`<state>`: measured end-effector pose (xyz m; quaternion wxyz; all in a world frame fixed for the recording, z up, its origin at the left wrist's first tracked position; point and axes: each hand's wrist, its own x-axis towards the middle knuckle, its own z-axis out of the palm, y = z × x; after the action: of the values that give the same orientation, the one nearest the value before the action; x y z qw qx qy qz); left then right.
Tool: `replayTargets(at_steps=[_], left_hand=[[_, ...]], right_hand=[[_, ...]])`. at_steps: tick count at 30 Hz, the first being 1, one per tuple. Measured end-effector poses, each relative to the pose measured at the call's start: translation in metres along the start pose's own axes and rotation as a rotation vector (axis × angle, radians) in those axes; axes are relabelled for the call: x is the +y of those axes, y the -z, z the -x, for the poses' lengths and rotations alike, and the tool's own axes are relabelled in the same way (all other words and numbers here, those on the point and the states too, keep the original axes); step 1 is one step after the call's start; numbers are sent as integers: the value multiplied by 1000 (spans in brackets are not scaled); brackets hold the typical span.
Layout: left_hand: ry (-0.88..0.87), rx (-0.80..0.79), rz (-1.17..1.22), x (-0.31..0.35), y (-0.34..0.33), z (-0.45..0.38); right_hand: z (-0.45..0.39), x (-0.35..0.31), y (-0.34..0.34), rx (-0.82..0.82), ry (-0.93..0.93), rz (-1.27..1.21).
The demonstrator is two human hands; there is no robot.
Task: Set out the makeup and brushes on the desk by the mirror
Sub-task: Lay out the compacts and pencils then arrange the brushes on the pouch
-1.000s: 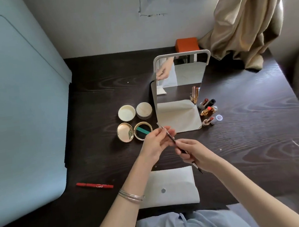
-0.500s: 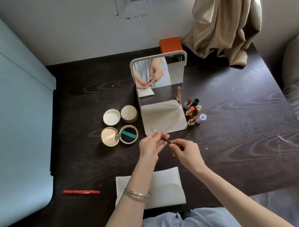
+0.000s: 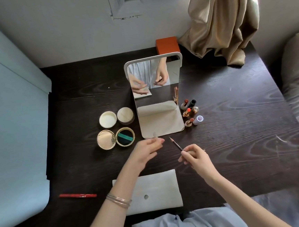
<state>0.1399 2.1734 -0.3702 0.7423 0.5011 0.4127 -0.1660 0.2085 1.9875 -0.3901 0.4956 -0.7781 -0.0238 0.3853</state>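
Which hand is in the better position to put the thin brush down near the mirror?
Right, probably. The right hand already pinches the brush, whose tip points at the mirror. The left hand holds a small clear cap.

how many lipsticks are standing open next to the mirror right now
3 open lipsticks, all just right of the mirror base: the back one, the middle one, and the front one. Their caps stand beside them; a reflection in the mirror is not counted.
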Motion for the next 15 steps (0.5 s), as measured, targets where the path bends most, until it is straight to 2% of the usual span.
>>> replayTargets(at_steps=[4, 10, 15], left_hand=[[57, -119, 50, -12, -34, -8], [40, -13, 194, -14, -52, -29], [60, 23, 284, -14, -59, -49]], right_hand=[[-13, -5, -5, 30, 10, 9], [-29, -1, 4, 47, 21, 156], [-41, 8, 12, 199, 72, 308]])
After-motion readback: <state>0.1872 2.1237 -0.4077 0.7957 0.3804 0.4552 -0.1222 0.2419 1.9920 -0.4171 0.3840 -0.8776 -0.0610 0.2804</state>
